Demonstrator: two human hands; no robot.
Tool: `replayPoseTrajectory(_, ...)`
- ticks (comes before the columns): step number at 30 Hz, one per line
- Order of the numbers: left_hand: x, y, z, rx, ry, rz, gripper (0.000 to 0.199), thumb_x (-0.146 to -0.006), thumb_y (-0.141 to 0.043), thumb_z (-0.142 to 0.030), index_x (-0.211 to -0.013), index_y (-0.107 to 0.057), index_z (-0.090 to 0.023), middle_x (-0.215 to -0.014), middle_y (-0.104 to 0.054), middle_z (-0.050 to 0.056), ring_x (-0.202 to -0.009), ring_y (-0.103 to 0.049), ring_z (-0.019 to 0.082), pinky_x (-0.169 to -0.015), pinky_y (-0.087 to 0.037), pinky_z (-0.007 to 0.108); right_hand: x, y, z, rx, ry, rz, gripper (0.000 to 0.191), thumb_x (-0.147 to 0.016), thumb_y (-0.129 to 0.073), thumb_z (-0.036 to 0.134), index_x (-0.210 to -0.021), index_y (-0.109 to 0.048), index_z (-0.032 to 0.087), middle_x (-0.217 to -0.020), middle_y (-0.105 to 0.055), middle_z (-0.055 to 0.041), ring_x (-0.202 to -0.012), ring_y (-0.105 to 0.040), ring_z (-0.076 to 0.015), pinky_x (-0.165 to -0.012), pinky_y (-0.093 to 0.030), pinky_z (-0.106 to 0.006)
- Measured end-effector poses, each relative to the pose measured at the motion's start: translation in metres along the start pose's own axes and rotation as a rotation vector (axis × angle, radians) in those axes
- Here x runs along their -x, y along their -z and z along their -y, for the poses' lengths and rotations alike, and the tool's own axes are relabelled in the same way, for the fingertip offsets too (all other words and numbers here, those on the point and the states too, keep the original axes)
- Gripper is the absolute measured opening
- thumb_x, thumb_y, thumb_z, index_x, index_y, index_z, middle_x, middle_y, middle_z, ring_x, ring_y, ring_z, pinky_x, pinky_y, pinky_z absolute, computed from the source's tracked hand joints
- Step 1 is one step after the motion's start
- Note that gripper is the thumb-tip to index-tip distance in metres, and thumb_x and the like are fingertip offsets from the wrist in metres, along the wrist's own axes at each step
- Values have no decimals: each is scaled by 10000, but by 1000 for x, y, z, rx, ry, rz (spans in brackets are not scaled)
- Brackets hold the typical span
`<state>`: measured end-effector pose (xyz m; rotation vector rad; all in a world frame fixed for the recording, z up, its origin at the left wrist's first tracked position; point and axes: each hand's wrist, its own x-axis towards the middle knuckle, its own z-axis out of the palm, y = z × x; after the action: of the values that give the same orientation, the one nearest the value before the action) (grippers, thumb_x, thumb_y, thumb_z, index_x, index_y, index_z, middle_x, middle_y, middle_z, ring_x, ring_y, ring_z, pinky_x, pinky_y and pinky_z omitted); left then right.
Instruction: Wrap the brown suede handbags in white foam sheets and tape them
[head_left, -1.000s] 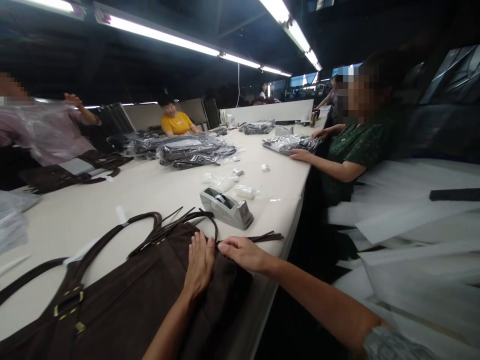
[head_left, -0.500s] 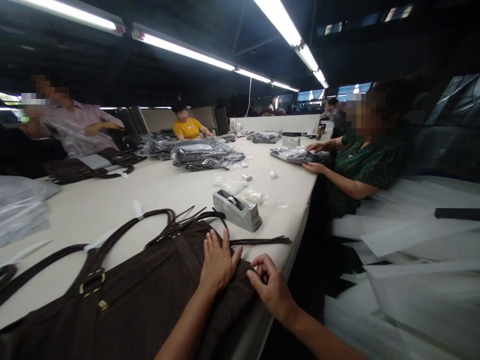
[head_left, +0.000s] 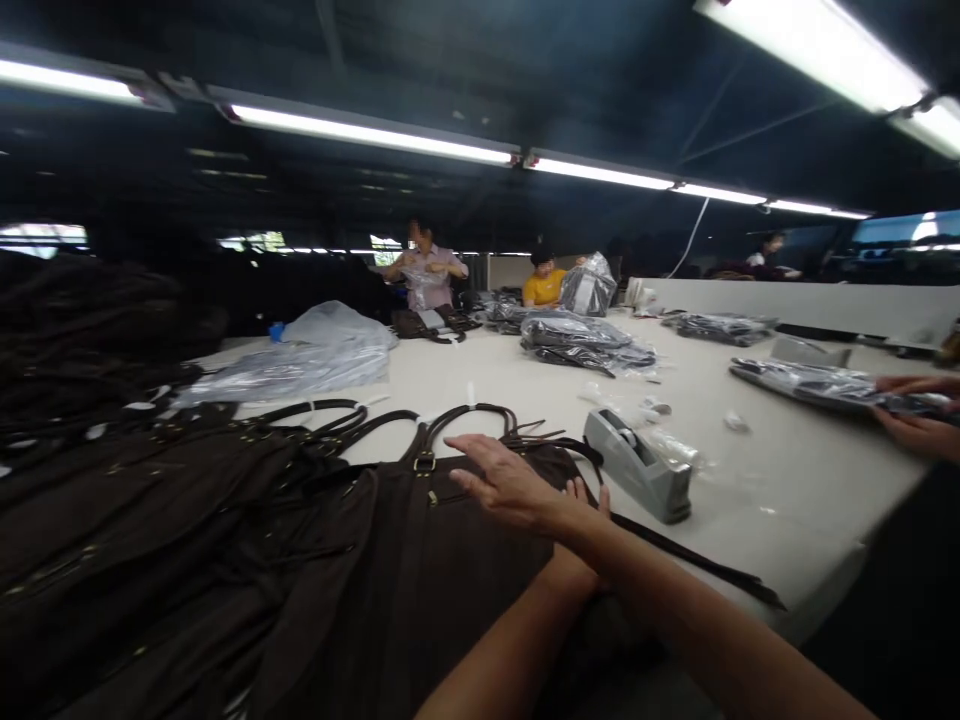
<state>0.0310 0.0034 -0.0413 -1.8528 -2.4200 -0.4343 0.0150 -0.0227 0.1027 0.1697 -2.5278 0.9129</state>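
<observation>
A dark brown handbag [head_left: 457,590] with brass-coloured fittings lies flat on the table before me, its looped handles [head_left: 480,410] pointing away. My left hand [head_left: 576,492] rests on the bag's right part with fingers spread; my right forearm hides much of it. Crossing over it, my right hand [head_left: 502,485] is above the bag near its zip, fingers stretched out and holding nothing. Whether it touches the fabric I cannot tell. Just right of my left hand stands a grey tape dispenser [head_left: 637,470], with a dark strap [head_left: 697,560] trailing in front of it.
More brown bags [head_left: 150,500] are heaped at the left. Behind them lie clear plastic bags [head_left: 307,360]. Plastic-wrapped packages [head_left: 577,335] sit mid-table. A co-worker's hands [head_left: 919,410] hold another wrapped package [head_left: 810,380] at the right; two people work at the far side.
The view has swung left, showing the brown heap. My right hand has left the bag's right edge and crossed leftward over my left arm. My left hand stays on the bag.
</observation>
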Motion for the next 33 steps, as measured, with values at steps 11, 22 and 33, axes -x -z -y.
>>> replayPoseTrajectory(11,79,77,17,241,-280,202,415,-860,-594,-365,-1222,-606,-163,-1254,-630,110,-1235,-526,278,-1086,-408,389,8,-67,-114,-1185,-538,-108,462,-744,-711,546,-959,-708,136,-926,-708,-104,-915,-650,-188,-881,-470,-326)
replayPoseTrajectory(22,223,188,113,-270,1065,-175,469,-865,-559,-277,-1259,-525,-26,-978,-687,179,-912,-663,323,-766,-537,426,7,-84,-86,-94,-189,69,244,-882,-539,326,-971,-708,174,-901,-689,-67,-862,-629,-198,-800,-472,-325)
replayPoseTrajectory(33,222,117,102,-779,590,-184,486,-723,-381,144,-1033,-691,-67,-865,-727,120,-722,-670,160,-648,-539,238,-124,-123,-16,389,181,268,283,-915,-556,396,-1119,-669,236,-1171,-646,-47,-1098,-540,-205,-914,-420,-302)
